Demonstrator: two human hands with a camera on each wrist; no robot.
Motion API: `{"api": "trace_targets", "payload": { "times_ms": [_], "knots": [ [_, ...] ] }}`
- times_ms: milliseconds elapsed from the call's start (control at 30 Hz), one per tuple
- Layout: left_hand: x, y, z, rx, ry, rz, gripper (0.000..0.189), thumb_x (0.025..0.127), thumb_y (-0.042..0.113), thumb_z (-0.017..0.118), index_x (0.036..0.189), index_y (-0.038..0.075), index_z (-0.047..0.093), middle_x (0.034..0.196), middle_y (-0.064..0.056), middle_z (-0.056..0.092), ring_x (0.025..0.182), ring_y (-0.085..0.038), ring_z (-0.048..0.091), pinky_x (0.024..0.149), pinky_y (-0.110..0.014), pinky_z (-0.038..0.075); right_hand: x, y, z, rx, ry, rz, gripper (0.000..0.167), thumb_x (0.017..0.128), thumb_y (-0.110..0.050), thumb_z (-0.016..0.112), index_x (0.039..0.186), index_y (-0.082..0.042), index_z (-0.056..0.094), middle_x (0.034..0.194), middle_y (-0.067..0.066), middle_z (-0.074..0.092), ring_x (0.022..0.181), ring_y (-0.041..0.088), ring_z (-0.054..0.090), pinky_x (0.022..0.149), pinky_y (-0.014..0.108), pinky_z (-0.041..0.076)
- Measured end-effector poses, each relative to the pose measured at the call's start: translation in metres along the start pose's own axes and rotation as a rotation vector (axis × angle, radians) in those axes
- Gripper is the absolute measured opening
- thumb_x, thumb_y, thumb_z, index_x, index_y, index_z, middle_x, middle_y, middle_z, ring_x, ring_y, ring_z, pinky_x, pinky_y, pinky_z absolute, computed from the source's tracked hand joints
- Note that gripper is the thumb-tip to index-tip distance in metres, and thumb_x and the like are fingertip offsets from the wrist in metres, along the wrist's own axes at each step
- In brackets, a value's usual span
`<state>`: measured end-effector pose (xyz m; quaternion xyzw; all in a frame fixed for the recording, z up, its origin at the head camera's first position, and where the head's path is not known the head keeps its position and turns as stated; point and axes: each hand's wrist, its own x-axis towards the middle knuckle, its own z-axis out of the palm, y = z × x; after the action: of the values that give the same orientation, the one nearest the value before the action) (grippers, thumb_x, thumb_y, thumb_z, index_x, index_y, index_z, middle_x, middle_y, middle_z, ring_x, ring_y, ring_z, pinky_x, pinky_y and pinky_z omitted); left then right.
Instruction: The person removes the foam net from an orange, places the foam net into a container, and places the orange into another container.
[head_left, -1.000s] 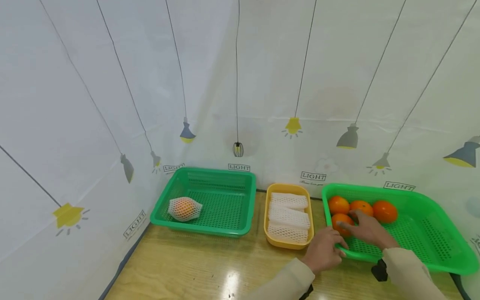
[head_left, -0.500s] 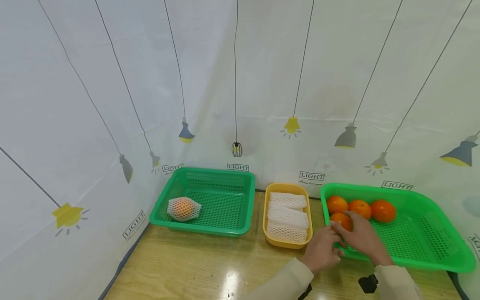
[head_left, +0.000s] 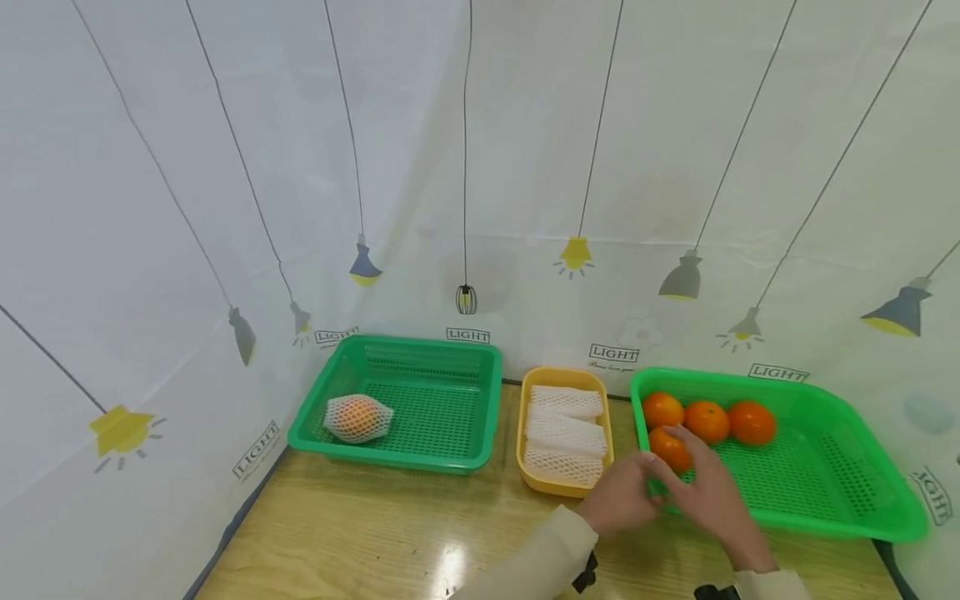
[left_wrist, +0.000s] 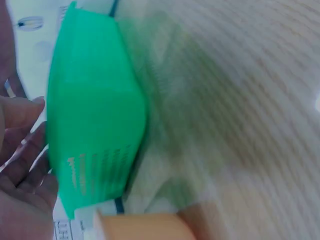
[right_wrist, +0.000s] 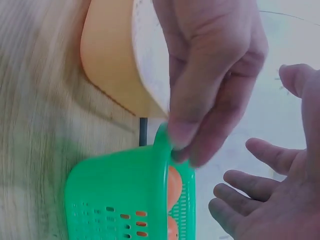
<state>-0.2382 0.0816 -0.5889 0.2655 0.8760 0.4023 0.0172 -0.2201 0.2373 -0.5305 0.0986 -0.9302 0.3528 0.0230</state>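
Note:
Several oranges (head_left: 706, 422) lie together at the left end of the bright green basket (head_left: 817, 525). Close to the nearest orange (head_left: 670, 450) is my right hand (head_left: 712, 492), its thumb and fingers spread with nothing between them. My left hand (head_left: 618, 498) hovers by the basket's front left corner, partly overlapped by the right hand in the head view. In the right wrist view the left hand (right_wrist: 215, 75) hangs loosely above the basket rim (right_wrist: 161, 145). Its fingers (left_wrist: 30, 165) appear bent but grasp nothing in the left wrist view.
A yellow tray (head_left: 564, 487) of folded white foam nets (head_left: 566, 433) stands left of the oranges' basket. Further left, a darker green basket (head_left: 393, 460) contains one fruit in a foam net (head_left: 358, 418). A patterned wall covering (head_left: 525, 167) rises behind the wooden table (head_left: 375, 533).
My left hand has let go of the basket rim and moved slightly left. My right hand has drawn back toward me from the nearest orange. The head view has shifted a little.

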Motion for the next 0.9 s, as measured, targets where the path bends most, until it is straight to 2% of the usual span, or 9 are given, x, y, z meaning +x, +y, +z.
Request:
{"api": "trace_targets", "payload": {
  "times_ms": [133, 233, 300, 400, 500, 733, 900],
  "knots": [
    [-0.008, -0.002, -0.019, -0.071, 0.026, 0.001, 0.03, 0.097, 0.024, 0.071, 0.127, 0.022, 0.072, 0.131, 0.01, 0.067, 0.121, -0.003, 0.062, 0.098, -0.021, 0.052, -0.006, -0.006, 0.001, 0.036, 0.019, -0.002, 0.071, 0.102, -0.05, 0.058, 0.153, -0.004, 0.042, 0.159, 0.027, 0.039, 0.142, 0.054, 0.038, 0.103, 0.073, 0.038],
    [-0.015, -0.005, -0.033, -0.086, 0.055, 0.015, 0.028, 0.1, 0.033, 0.067, 0.126, 0.025, 0.072, 0.134, 0.01, 0.067, 0.124, -0.005, 0.059, 0.102, -0.026, 0.051, -0.01, -0.01, 0.003, 0.064, 0.042, -0.015, 0.069, 0.102, -0.047, 0.06, 0.153, -0.005, 0.042, 0.158, 0.026, 0.042, 0.141, 0.054, 0.039, 0.102, 0.074, 0.038],
    [-0.021, -0.005, -0.041, -0.112, 0.073, -0.008, 0.03, 0.101, 0.043, 0.064, 0.126, 0.029, 0.071, 0.133, 0.012, 0.066, 0.125, -0.005, 0.058, 0.103, -0.029, 0.051, -0.012, -0.014, 0.006, 0.075, 0.066, -0.035, 0.066, 0.102, -0.043, 0.063, 0.152, -0.006, 0.043, 0.156, 0.025, 0.045, 0.14, 0.054, 0.041, 0.101, 0.074, 0.039],
    [-0.031, -0.007, -0.053, -0.199, 0.109, -0.055, 0.037, 0.1, 0.054, 0.06, 0.128, 0.031, 0.069, 0.134, 0.012, 0.065, 0.127, -0.007, 0.058, 0.106, -0.036, 0.051, -0.015, -0.02, 0.01, 0.08, 0.108, -0.079, 0.06, 0.1, -0.035, 0.067, 0.149, -0.007, 0.047, 0.154, 0.026, 0.047, 0.137, 0.054, 0.044, 0.099, 0.074, 0.041],
    [-0.041, -0.011, -0.063, -0.255, 0.158, -0.086, 0.041, 0.101, 0.055, 0.057, 0.133, 0.031, 0.065, 0.138, 0.009, 0.063, 0.131, -0.012, 0.057, 0.11, -0.04, 0.049, -0.019, -0.028, 0.015, 0.082, 0.113, -0.086, 0.059, 0.1, -0.036, 0.067, 0.149, -0.009, 0.048, 0.155, 0.025, 0.045, 0.137, 0.054, 0.045, 0.1, 0.073, 0.041],
    [-0.064, -0.019, -0.087, -0.368, 0.262, -0.161, 0.044, 0.103, 0.047, 0.057, 0.142, 0.026, 0.058, 0.147, 0.003, 0.057, 0.14, -0.02, 0.051, 0.118, -0.047, 0.041, -0.027, -0.044, 0.031, 0.123, 0.037, -0.035, 0.067, 0.1, -0.047, 0.064, 0.156, -0.017, 0.041, 0.163, 0.017, 0.038, 0.148, 0.046, 0.036, 0.108, 0.073, 0.036],
    [-0.077, -0.029, -0.109, -0.423, 0.305, -0.18, 0.049, 0.103, 0.044, 0.06, 0.147, 0.023, 0.052, 0.154, -0.001, 0.05, 0.147, -0.025, 0.043, 0.122, -0.054, 0.034, -0.032, -0.052, 0.049, 0.149, 0.067, -0.107, 0.065, 0.098, -0.041, 0.069, 0.152, -0.013, 0.046, 0.161, 0.018, 0.04, 0.147, 0.046, 0.038, 0.109, 0.072, 0.036]
  ]
}}
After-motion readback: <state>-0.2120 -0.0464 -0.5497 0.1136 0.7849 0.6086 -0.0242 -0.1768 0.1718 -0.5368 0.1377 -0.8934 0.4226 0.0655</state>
